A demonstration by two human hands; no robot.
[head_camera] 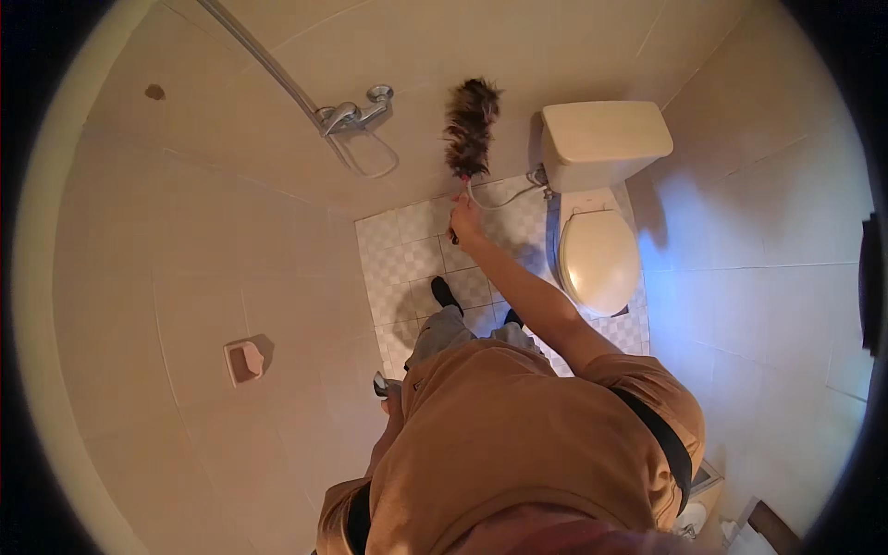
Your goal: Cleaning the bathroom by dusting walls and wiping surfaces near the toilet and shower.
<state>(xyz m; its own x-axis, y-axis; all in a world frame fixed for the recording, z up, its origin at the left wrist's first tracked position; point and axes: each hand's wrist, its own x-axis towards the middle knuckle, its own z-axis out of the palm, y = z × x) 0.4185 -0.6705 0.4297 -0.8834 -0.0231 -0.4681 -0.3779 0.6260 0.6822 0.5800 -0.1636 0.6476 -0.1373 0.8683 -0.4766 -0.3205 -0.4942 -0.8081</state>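
My right hand is closed around the handle of a feather duster. Its brown, fluffy head points away from me, in front of the tiled far wall; whether it touches the wall I cannot tell. Beside my left hip, my left hand grips a shiny silver-coloured object. My body hides most of that hand, and too little of the object shows to name it.
Right of the duster stands a toilet with its lid down and a cistern. A flexible water hose runs to it. A shower mixer tap and a pink soap dish are fixed to the walls.
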